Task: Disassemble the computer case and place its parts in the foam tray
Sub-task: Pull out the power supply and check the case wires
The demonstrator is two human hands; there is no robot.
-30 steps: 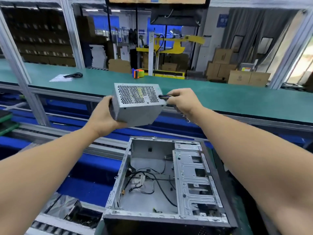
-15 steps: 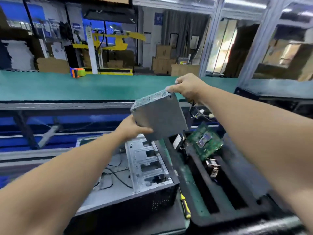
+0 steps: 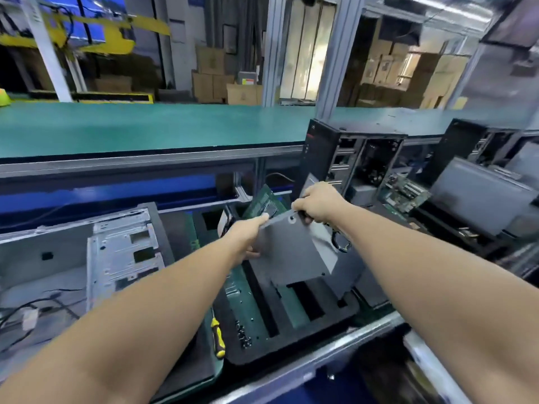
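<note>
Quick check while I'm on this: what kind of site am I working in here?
Likely a factory teardown line: a long green-topped workbench in an aluminium frame, other opened black computer towers further along the line, and stacked brown cardboard cartons behind.

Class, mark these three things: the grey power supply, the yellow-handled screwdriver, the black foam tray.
power supply (image 3: pixel 287 252), head view, its broad grey side.
screwdriver (image 3: pixel 218 337), head view, its yellow-and-black handle.
foam tray (image 3: pixel 291 345), head view, its bare near rim.

Both hands, left hand (image 3: pixel 248 234) and right hand (image 3: pixel 319 204), hold the power supply (image 3: pixel 291 252) over the foam tray (image 3: pixel 291 342) (circuit board (image 3: pixel 264 204) just behind); the computer case (image 3: pixel 122 252) lies left, a screwdriver (image 3: pixel 218 336) between.
</note>
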